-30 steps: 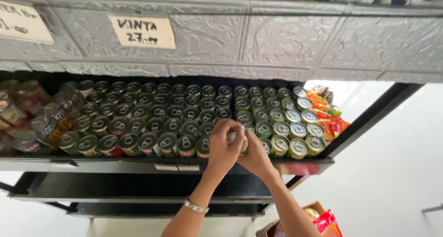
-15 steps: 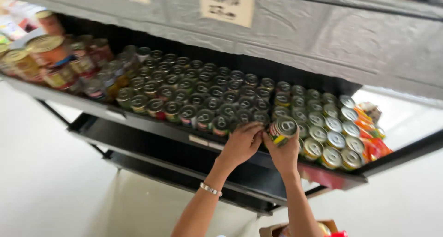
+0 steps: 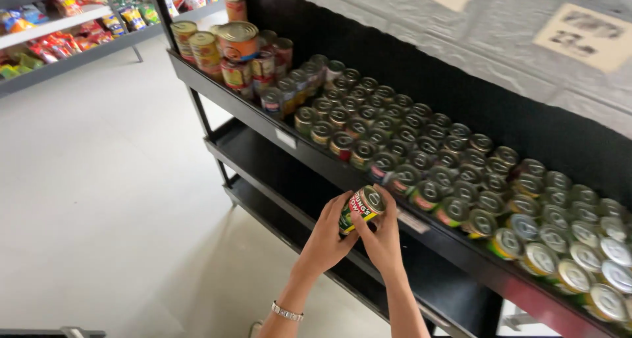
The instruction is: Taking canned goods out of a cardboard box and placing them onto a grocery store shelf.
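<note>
We hold one small green-and-red tin can (image 3: 361, 208) between both hands, left hand (image 3: 327, 236) cupping its seven o'clock side, right hand (image 3: 382, 240) gripping at five o'clock, fingers curled snug around it, just off the black shelf edge (image 3: 329, 170). Our grip looks shared and light; we judge a slip could drop the can to the floor (image 3: 99, 200), or a nudge could topple the front-row cans (image 3: 421, 186).

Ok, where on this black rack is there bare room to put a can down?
The top shelf is crowded with cans, edge to back. The lower shelf under it is bare, left of both hands holding the green can.
</note>
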